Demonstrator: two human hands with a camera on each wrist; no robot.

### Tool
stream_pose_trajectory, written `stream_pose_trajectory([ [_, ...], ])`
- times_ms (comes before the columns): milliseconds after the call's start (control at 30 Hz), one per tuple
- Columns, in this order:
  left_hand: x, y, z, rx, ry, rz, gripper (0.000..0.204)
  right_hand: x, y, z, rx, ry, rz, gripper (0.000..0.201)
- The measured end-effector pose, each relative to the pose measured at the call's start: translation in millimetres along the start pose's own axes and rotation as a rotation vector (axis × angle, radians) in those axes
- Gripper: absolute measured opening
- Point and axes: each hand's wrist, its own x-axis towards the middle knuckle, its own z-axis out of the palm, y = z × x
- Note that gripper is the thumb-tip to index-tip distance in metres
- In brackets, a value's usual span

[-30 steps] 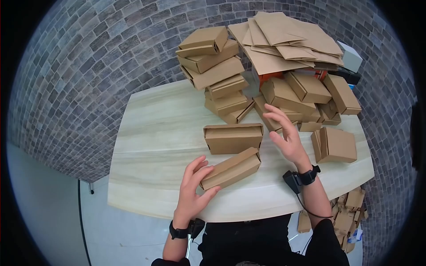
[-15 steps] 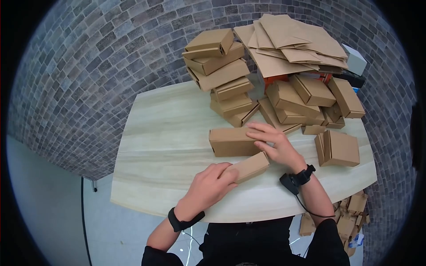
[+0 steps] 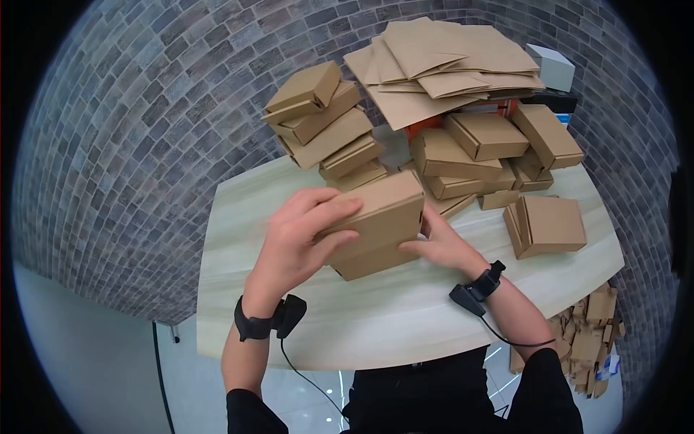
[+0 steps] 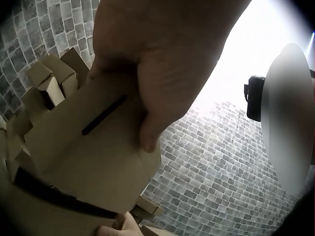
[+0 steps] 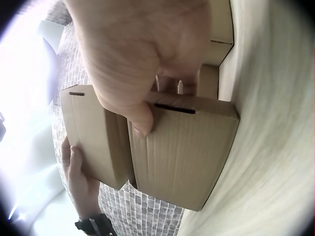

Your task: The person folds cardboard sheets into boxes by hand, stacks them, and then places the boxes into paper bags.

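Observation:
Two brown cardboard boxes are together between the hands, one over the other. My left hand (image 3: 296,235) grips the upper box (image 3: 383,192), fingers over its top and thumb along its near side. On the lower box (image 3: 372,265), my right hand (image 3: 447,242) holds the right end, thumb on the near face and fingers behind. In the right wrist view the lower box (image 5: 184,157) is close to the tabletop, and the upper box (image 5: 91,132) lies alongside it. Dark slots show on their ends.
A leaning stack of boxes (image 3: 325,116) stands at the back left of the table (image 3: 238,217). More boxes (image 3: 463,155) are piled behind the right hand, below flat cardboard sheets (image 3: 441,61). One box (image 3: 553,226) sits apart at right. Cardboard pieces (image 3: 585,340) lie on the floor.
The left hand has lifted the near box from the table and brought it up and back over the other box. The right hand has moved from above the far box to gripping its end.

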Motion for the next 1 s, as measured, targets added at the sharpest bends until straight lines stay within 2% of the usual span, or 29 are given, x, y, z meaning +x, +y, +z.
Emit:
stream_pose_trajectory([
  [67, 3.2, -7.4, 6.5, 0.06, -0.13, 0.053, 0.043, -1.0, -1.9, -1.7, -0.025, 0.007, 0.029, 0.085],
  [100, 1.8, -12.2, 10.4, 0.058, -0.138, 0.055, 0.043, -1.2, -2.5, -2.4, -0.062, 0.005, 0.019, 0.087],
  [167, -2.8, -19.9, 16.1, -0.083, -0.073, -0.057, 0.043, -1.2, -0.3, -3.2, -0.098, 0.005, 0.01, 0.089],
  [267, -2.3, -22.3, 17.3, -0.018, -0.048, 0.002, 0.045, -0.8, 1.6, -1.4, -0.039, 0.038, -0.034, 0.094],
  [333, -2.8, -23.5, 18.0, -0.01, -0.044, 0.003, 0.046, -0.9, -14.7, 4.4, -0.226, 0.122, -0.254, 0.096],
  [367, -4.3, -23.7, 17.9, 0.0, -0.041, 0.001, 0.047, -0.9, -19.6, 4.5, -0.228, 0.115, -0.253, 0.096],
  [433, -8.3, -25.4, 18.8, 0.018, -0.035, -0.009, 0.048, 2.0, -31.4, 2.1, -0.386, 0.187, -0.437, 0.092],
  [467, -9.6, -26.6, 19.9, 0.037, -0.037, -0.016, 0.048, 4.0, -40.2, 0.4, -0.388, 0.181, -0.438, 0.092],
  [533, -12.1, -29.1, 22.0, 0.062, -0.01, 0.023, 0.049, 10.0, -55.2, -0.8, -0.616, 0.139, -0.507, 0.078],
  [567, -14.3, -30.1, 23.6, 0.084, 0.012, 0.064, 0.051, 13.2, -53.3, 0.1, -0.608, 0.139, -0.503, 0.078],
  [600, -15.9, -30.5, 26.2, 0.085, 0.008, 0.06, 0.051, 16.6, -51.1, 0.8, -0.557, 0.136, -0.494, 0.07],
  [633, -16.5, -30.1, 29.6, 0.043, 0.073, 0.05, 0.047, 19.4, -49.8, 1.1, -0.511, 0.131, -0.488, 0.061],
  [667, -16.9, -30.5, 33.5, 0.001, 0.145, 0.042, 0.044, 20.7, -47.3, 2.4, -0.516, 0.126, -0.489, 0.061],
  [700, -19.6, -34.8, 39.7, -0.001, 0.155, 0.042, 0.044, 20.9, -42.8, 4.8, -0.369, 0.151, -0.439, 0.057],
  [733, -24.5, -42.3, 48.0, -0.044, 0.24, 0.041, 0.042, 22.0, -39.6, 6.7, -0.222, 0.174, -0.387, 0.052],
  [767, -29.1, -48.9, 55.0, -0.087, 0.322, 0.039, 0.041, 23.7, -37.8, 8.4, -0.227, 0.168, -0.387, 0.052],
  [800, -32.3, -53.3, 60.0, -0.087, 0.325, 0.038, 0.041, 24.7, -36.0, 10.3, -0.143, 0.168, -0.396, 0.051],
  [867, -37.4, -60.1, 68.5, -0.17, 0.393, 0.067, 0.054, 24.5, -35.8, 12.3, -0.059, 0.171, -0.402, 0.05],
  [900, -39.5, -62.0, 72.3, -0.171, 0.394, 0.066, 0.054, 24.2, -37.6, 13.4, -0.052, 0.173, -0.415, 0.049],
  [967, -43.1, -64.7, 78.0, -0.205, 0.424, 0.067, 0.081, 25.8, -38.7, 16.8, -0.045, 0.166, -0.433, 0.049],
  [1000, -46.9, -66.7, 82.2, -0.203, 0.43, 0.07, 0.081, 26.2, -37.3, 18.4, -0.027, 0.175, -0.424, 0.05],
])
